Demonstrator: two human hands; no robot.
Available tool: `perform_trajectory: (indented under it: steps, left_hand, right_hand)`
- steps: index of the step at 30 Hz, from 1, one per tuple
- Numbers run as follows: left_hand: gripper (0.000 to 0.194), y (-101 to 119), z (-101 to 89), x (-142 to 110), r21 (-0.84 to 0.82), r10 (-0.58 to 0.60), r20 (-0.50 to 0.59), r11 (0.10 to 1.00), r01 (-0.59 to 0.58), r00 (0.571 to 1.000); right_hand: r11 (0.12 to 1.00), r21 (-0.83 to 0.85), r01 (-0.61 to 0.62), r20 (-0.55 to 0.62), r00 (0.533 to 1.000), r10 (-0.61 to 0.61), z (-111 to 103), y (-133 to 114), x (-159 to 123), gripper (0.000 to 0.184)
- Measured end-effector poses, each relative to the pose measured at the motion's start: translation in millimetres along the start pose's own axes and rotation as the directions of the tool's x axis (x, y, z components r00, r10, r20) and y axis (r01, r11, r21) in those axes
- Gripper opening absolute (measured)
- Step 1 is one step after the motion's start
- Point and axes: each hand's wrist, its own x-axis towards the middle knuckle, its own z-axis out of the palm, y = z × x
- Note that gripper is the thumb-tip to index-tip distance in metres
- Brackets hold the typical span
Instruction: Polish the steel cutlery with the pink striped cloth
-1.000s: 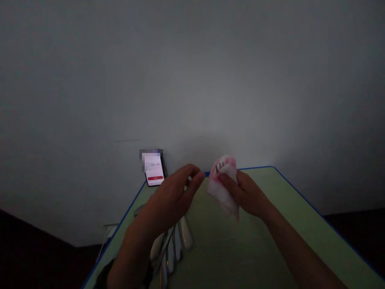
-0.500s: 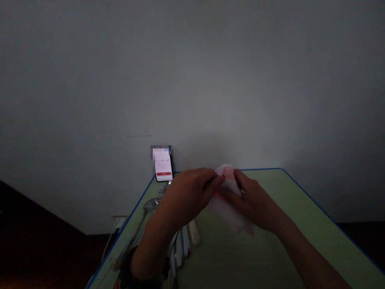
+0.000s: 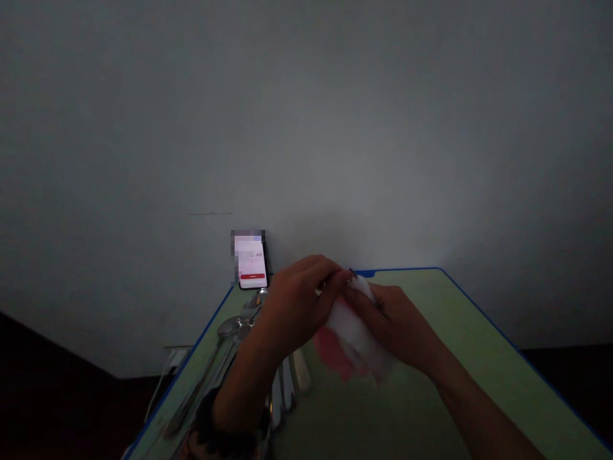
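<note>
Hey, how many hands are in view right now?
2: the left hand, at the upper left of the pink-and-white cloth, and the right hand, holding its right side.

The left hand (image 3: 299, 306) has a dark, puffy band (image 3: 230, 442) with a ruffled outline around its wrist (image 3: 234, 393), and the right hand (image 3: 390, 316) and forearm (image 3: 469, 393) are bare.

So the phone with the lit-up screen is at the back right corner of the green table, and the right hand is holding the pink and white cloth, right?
Not quite: the head view shows the phone at the back left corner of the green table. The right hand is indeed holding the pink and white cloth.
</note>
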Motion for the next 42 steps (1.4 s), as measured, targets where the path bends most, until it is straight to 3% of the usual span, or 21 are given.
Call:
perform_trajectory:
  steps: [6,12,19,25,28,30,32,34,36,39,41,42]
  left_hand:
    - [0.025,-15,-1.7,4,-0.023,-0.176,-0.088,0.984,0.175,0.980]
    - [0.031,-27,-3.5,4,-0.049,-0.326,-0.105,0.945,0.322,0.940]
    - [0.028,-28,-8.0,3,-0.058,-0.345,-0.131,0.938,0.340,0.929]
    - [0.028,-35,-21.2,2,0.025,-0.387,-0.342,0.907,0.420,0.857]
    - [0.027,-41,-20.1,1,-0.004,-0.378,-0.263,0.921,0.391,0.888]
    - [0.027,-43,-12.7,2,-0.048,-0.360,-0.169,0.933,0.358,0.917]
    - [0.028,-41,-2.0,4,-0.099,-0.354,-0.123,0.934,0.343,0.927]
    - [0.028,-35,9.4,5,-0.152,-0.321,-0.109,0.941,0.303,0.941]
    - [0.026,-29,20.5,7,-0.215,-0.276,-0.100,0.944,0.250,0.956]
    - [0.028,-25,38.6,9,-0.282,-0.238,0.004,0.932,0.229,0.971]
    - [0.032,-26,54.7,7,-0.292,-0.223,0.152,0.921,0.259,0.963]
    - [0.035,-26,64.2,5,-0.300,-0.226,0.236,0.908,0.292,0.945]
  right_hand:
    - [0.966,-0.259,0.002,-0.081,0.996,-0.024,9,1,0,0.040]
    - [0.987,-0.156,0.041,0.103,0.994,-0.025,-4,7,2,0.038]
    - [0.998,-0.056,0.006,0.203,0.979,0.005,-20,10,1,0.040]
    - [0.975,-0.204,0.091,0.389,0.921,-0.004,-32,44,0,0.030]
    - [0.989,-0.147,0.030,0.509,0.860,0.049,-30,62,2,0.036]
    - [0.998,-0.059,0.010,0.493,0.870,0.020,-28,66,3,0.063]
    - [0.995,0.102,0.002,0.489,0.871,-0.052,-26,62,3,0.075]
    - [0.935,0.353,-0.036,0.497,0.854,-0.154,-23,53,3,0.064]
    - [0.861,0.496,-0.112,0.477,0.864,-0.162,-22,44,3,0.053]
    - [0.940,0.325,-0.106,0.434,0.900,-0.048,-31,46,5,0.046]
    - [0.997,0.023,-0.072,0.312,0.948,0.061,-44,65,5,0.044]
    - [0.976,-0.191,-0.103,0.206,0.968,0.143,-52,79,3,0.043]
